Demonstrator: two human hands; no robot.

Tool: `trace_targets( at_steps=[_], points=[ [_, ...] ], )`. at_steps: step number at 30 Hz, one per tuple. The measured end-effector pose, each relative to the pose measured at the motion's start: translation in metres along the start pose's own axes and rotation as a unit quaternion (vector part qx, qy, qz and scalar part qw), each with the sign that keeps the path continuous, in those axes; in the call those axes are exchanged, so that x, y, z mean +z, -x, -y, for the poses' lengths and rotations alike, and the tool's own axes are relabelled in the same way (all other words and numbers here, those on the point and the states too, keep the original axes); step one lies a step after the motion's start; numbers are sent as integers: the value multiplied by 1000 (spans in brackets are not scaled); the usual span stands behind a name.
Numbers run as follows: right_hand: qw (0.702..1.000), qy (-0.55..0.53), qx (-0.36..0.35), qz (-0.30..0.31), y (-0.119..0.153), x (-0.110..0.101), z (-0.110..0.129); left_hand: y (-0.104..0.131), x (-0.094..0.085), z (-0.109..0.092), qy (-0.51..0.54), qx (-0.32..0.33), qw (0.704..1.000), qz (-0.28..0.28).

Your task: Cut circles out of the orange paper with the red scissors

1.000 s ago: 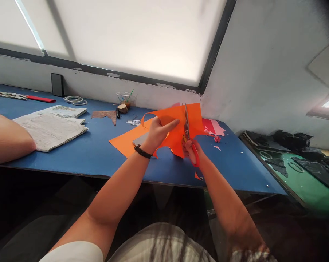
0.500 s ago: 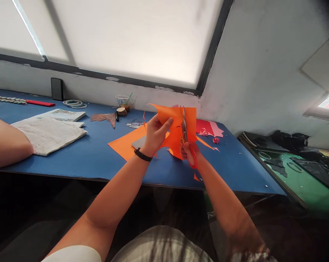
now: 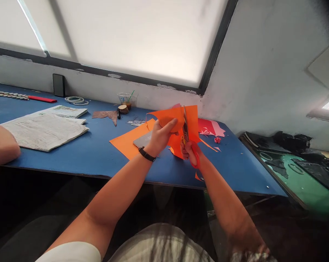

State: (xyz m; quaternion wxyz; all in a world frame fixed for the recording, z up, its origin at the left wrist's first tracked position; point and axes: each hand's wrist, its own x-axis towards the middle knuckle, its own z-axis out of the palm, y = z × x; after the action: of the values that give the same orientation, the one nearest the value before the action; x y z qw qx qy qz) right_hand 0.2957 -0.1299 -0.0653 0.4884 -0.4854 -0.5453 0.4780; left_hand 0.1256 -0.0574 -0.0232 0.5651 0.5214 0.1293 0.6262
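An orange sheet of paper (image 3: 192,122) is held up above the table, pinched by my left hand (image 3: 162,135) with the thumb on its near face. My right hand (image 3: 189,151) is closed on the red handles of a pair of scissors (image 3: 185,128), blades pointing up. The blades straddle the paper, and their tips show above its top edge. Below my left wrist, another orange sheet (image 3: 123,142) lies flat with a grey flat device (image 3: 143,140) on it. Thin orange offcuts (image 3: 208,144) lie around my hands.
Pink and red paper (image 3: 212,127) lies at the back right of the blue table (image 3: 98,160). A plastic cup (image 3: 125,99), a round wood piece (image 3: 123,109) and a phone (image 3: 58,85) stand along the wall. Worn booklets (image 3: 49,131) lie left, beside another person's arm (image 3: 3,145).
My left hand has shifted slightly right, closer to the scissors, its thumb further over the orange paper. The other person's arm has drawn back to the left.
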Motion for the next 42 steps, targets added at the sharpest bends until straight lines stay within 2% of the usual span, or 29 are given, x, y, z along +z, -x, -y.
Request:
trace_targets(
  at_steps=[9, 17, 27, 42],
  points=[
    [997, 57, -60, -6, 12, 0, 5, -4, -9, -13, -49, 59, 997, 10],
    [995, 78, -59, -16, 18, -1, 14, -6, -11, -14, -36, 27, 999, 11],
    [996, 75, -54, -16, 22, 1, 21, -6, -17, -12, -38, 10, 998, 41],
    [995, 77, -52, -24, 18, 0, 15, -9, -17, -11, -30, 2, 999, 38]
  ],
)
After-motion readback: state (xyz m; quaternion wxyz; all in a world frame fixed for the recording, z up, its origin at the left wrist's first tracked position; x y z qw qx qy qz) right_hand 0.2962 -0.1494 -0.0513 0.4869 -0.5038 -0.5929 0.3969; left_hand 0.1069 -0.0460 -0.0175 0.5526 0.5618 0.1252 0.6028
